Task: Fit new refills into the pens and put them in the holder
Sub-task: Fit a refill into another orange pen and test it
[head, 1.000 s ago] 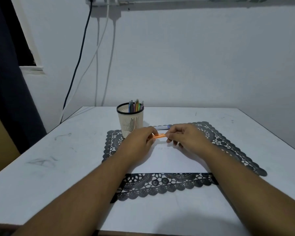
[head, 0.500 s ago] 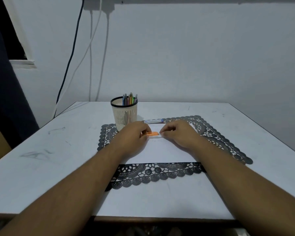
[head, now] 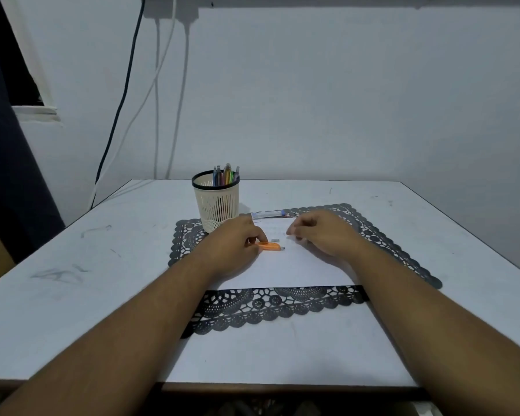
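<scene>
The left hand point(head: 237, 244) lies low over a white sheet of paper point(head: 294, 265), its fingers curled round the rear end of an orange pen point(head: 271, 246). The pen lies flat on the paper with its grey tip pointing to the right, clear of the fingers. Just beyond the tip, on the paper, sits a small grey piece point(head: 275, 240), perhaps a cap or nib part, though it is too small to tell. The right hand point(head: 324, 232) rests near it on the same sheet, fingers loosely curled with the thumb and forefinger close together; whether they pinch anything cannot be told, since nothing shows between them.

The paper covers the middle of a black lace-pattern placemat point(head: 270, 307) spread on the white surface point(head: 72, 295). At the mat's far left corner stands a cream slotted pen holder point(head: 216, 202) with a black rim, upright, with several coloured pens point(head: 225, 175) standing in it. Just right of the holder, at the far edge of the paper, a pale pen with a blue end point(head: 267, 214) lies flat, apart from both hands.

Behind the surface, cables point(head: 156, 94) hang down the pale wall.
</scene>
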`<move>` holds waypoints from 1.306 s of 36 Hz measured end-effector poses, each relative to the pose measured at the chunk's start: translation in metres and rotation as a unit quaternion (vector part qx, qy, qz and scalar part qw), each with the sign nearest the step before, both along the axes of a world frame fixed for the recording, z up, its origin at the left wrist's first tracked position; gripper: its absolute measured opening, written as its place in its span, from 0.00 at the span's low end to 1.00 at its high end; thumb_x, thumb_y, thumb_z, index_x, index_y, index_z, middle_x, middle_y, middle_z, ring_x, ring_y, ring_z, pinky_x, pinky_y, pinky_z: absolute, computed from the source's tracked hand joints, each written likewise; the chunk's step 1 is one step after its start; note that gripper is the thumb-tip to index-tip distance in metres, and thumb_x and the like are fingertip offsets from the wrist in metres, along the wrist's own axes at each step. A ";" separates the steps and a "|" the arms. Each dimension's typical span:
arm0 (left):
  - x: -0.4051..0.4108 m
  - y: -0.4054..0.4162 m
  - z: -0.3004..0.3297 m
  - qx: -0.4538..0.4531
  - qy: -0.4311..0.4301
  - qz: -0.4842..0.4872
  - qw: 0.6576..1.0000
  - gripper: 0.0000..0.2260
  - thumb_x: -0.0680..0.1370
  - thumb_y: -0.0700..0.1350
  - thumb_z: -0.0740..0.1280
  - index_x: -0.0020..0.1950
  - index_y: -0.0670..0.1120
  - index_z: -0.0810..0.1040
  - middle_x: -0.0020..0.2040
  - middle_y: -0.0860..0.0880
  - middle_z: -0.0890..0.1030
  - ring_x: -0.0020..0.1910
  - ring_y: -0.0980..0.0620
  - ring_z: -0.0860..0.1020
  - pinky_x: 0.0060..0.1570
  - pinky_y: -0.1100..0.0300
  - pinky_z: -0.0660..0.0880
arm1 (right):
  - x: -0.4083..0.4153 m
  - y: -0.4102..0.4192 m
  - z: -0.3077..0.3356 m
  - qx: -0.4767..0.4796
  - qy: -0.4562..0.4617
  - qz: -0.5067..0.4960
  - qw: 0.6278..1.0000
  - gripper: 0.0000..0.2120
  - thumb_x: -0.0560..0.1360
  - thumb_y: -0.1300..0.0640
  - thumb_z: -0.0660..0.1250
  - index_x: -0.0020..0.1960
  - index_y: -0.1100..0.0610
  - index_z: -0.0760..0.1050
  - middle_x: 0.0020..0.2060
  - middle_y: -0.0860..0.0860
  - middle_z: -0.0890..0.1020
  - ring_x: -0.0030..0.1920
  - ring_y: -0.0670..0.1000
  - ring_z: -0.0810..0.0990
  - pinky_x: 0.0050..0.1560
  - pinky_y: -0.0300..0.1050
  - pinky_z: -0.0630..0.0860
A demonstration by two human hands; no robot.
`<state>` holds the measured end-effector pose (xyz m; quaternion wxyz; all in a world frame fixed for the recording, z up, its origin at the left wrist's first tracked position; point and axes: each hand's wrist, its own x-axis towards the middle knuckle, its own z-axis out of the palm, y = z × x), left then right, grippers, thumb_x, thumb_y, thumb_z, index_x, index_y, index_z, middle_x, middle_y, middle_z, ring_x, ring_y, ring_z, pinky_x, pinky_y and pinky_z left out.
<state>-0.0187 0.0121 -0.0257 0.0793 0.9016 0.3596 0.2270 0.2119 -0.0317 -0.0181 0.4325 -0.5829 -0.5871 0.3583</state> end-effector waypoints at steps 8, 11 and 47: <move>0.001 -0.002 -0.001 0.010 -0.004 0.006 1.000 0.08 0.79 0.45 0.70 0.57 0.52 0.84 0.50 0.57 0.74 0.48 0.58 0.73 0.48 0.61 0.70 | -0.002 -0.011 0.012 -0.053 0.003 0.075 0.996 0.05 0.76 0.73 0.71 0.50 0.75 0.81 0.36 0.55 0.84 0.36 0.42 0.83 0.40 0.30 0.77; 0.000 -0.001 -0.001 0.007 -0.006 0.007 1.000 0.08 0.79 0.45 0.70 0.57 0.52 0.84 0.48 0.57 0.73 0.46 0.60 0.72 0.44 0.66 0.65 | -0.003 -0.010 0.010 -0.054 0.004 0.076 0.996 0.04 0.75 0.72 0.72 0.49 0.73 0.82 0.37 0.55 0.84 0.39 0.46 0.83 0.45 0.33 0.78; -0.008 -0.005 0.011 -0.106 -0.042 -0.019 0.993 0.08 0.77 0.40 0.73 0.51 0.53 0.86 0.45 0.55 0.84 0.44 0.62 0.79 0.41 0.72 0.72 | -0.015 0.003 0.008 0.002 -0.186 0.030 0.982 0.04 0.75 0.60 0.76 0.42 0.59 0.85 0.34 0.48 0.83 0.30 0.36 0.75 0.32 0.29 0.69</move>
